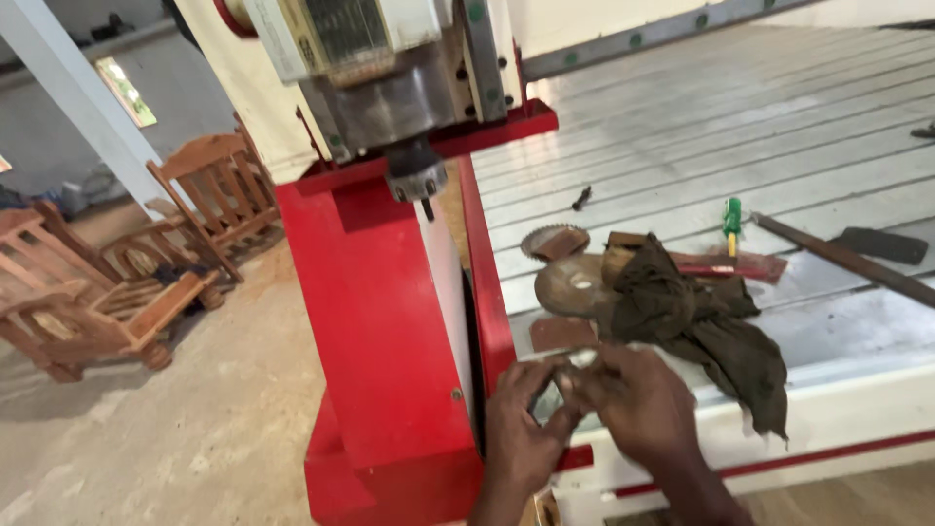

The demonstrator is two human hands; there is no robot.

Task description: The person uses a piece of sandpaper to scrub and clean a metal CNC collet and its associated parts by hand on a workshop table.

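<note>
Both hands are meeting at the near edge of the grey slatted machine bed (740, 127), close beside the red column (385, 321) of the machine. The left hand (521, 424) is curling its fingers around a small, pale, flat piece (582, 359) from the left, while the right hand (638, 404) is closing on the same piece from the right, fingers bent and tips pinching; the piece is blurred and mostly covered, so what kind of part it is cannot be told. Just beyond the hands, a dark olive rag (696, 317) is lying crumpled on the bed and hanging over its near edge. Touching the rag's left side, a rusty round saw blade (573, 284) is lying flat, with a smaller toothed blade (554, 241) just behind it. Farther toward the right edge, a green-handled tool (731, 222) and a long rusty bar (842, 259) are resting on the slats. Above the column, a metal spindle chuck (417, 177) is pointing down. Wooden chairs (127, 282) are standing on the floor at the left.
</note>
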